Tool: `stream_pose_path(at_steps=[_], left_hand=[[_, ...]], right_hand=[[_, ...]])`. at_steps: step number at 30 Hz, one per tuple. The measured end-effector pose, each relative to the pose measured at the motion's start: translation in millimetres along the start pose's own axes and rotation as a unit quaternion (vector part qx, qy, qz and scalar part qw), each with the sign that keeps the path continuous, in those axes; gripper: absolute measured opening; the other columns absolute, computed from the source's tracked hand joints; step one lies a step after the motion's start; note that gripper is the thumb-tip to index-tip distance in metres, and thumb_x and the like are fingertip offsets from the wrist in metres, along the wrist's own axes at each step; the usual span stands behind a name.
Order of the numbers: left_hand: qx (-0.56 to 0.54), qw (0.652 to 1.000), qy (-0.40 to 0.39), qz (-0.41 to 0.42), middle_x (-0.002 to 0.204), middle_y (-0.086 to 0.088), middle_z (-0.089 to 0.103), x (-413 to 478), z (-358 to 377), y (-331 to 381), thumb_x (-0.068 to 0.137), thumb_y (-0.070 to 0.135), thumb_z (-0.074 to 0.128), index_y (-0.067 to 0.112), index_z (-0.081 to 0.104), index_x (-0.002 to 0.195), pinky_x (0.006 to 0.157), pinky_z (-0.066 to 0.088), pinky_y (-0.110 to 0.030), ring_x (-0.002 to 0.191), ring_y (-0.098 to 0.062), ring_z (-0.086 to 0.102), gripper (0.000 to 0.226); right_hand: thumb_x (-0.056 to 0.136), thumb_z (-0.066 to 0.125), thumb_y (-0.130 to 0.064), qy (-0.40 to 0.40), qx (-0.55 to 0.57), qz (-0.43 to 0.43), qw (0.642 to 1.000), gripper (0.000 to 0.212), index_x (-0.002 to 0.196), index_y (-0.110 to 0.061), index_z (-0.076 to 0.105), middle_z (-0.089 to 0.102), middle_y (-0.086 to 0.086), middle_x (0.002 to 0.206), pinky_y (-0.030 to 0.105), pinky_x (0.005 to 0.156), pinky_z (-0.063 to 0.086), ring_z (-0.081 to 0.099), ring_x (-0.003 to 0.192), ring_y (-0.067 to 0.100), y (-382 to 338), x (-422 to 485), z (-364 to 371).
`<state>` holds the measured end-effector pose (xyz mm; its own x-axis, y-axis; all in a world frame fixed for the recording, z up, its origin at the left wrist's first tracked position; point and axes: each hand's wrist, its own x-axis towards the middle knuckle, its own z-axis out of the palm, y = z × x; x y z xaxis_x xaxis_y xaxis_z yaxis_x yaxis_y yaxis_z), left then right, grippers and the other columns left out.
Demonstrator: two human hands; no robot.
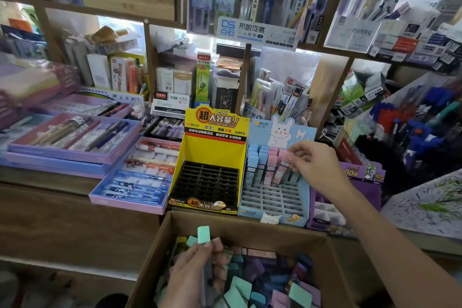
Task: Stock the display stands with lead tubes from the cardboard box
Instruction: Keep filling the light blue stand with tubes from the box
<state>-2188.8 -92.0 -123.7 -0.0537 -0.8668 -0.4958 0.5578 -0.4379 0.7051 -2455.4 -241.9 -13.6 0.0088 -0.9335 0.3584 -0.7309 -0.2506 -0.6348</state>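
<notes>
Cardboard box [250, 232] full of tubes [252, 272]; above it left hand [192, 275] grips mint tube [203, 234]; behind, right hand [312, 160] pinches blurred pink tube [278, 172] in stand [272, 197]

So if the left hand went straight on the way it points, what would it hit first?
Probably the front of the yellow stand, just past the box wall; depth is hard to judge.
</notes>
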Motion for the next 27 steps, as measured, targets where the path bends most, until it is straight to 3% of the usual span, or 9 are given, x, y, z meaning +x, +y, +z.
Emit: stream_pose_path(at_steps=[4,8,11,16,23,27], left_hand=[[0.012,1.000,-0.008,0.007,0.073,-0.023,0.065,-2,1,1,0.101,0.013,0.054,-0.011,0.070,0.108,0.051,0.038,-0.030,0.052,-0.028,0.057,0.029],[0.026,0.999,-0.016,0.014,0.073,-0.022,0.065,-4,0,2,0.100,0.012,0.055,-0.010,0.071,0.108,0.052,0.039,-0.031,0.054,-0.027,0.058,0.028],[0.027,0.999,-0.018,0.016,0.071,-0.021,0.065,-5,2,2,0.100,0.011,0.055,-0.009,0.072,0.107,0.051,0.039,-0.030,0.054,-0.027,0.057,0.027],[0.015,0.999,-0.027,0.016,0.068,-0.021,0.063,-7,4,3,0.099,0.009,0.055,-0.010,0.071,0.107,0.042,0.041,-0.029,0.051,-0.026,0.056,0.026],[0.036,0.999,-0.028,0.027,0.070,-0.023,0.062,-4,2,0,0.098,0.010,0.056,-0.009,0.073,0.106,0.046,0.040,-0.029,0.053,-0.028,0.056,0.026],[0.060,0.997,-0.031,0.033,0.071,-0.023,0.064,-5,2,2,0.099,0.011,0.056,-0.006,0.074,0.107,0.044,0.044,-0.030,0.055,-0.028,0.058,0.026]], right_hand=[[0.095,0.072,-0.008,-0.005,-0.014,-0.002,1.000,0.026,0.087,-0.032,0.065,0.069,0.005,0.080,0.042,0.072,0.063,0.069,0.064,0.007,1,1,1],[0.096,0.069,-0.006,-0.024,-0.027,0.000,0.999,0.013,0.096,-0.020,0.069,0.070,0.004,0.080,0.040,0.073,0.063,0.068,0.063,0.005,3,0,4],[0.098,0.067,-0.009,-0.041,-0.066,-0.006,0.997,0.011,0.105,-0.016,0.070,0.069,-0.003,0.082,0.028,0.068,0.059,0.067,0.064,0.000,5,-1,6],[0.099,0.064,-0.009,-0.038,-0.100,-0.032,0.994,0.009,0.099,-0.018,0.062,0.064,0.001,0.077,0.049,0.070,0.060,0.070,0.072,0.022,4,-5,12],[0.100,0.063,-0.013,-0.037,-0.094,-0.023,0.995,0.004,0.102,-0.016,0.065,0.067,0.006,0.081,0.049,0.074,0.060,0.070,0.075,0.026,-1,-8,13],[0.100,0.064,-0.015,-0.030,-0.120,-0.004,0.992,0.022,0.122,-0.015,0.069,0.070,0.003,0.093,0.035,0.081,0.057,0.066,0.082,0.018,-2,-16,7]])
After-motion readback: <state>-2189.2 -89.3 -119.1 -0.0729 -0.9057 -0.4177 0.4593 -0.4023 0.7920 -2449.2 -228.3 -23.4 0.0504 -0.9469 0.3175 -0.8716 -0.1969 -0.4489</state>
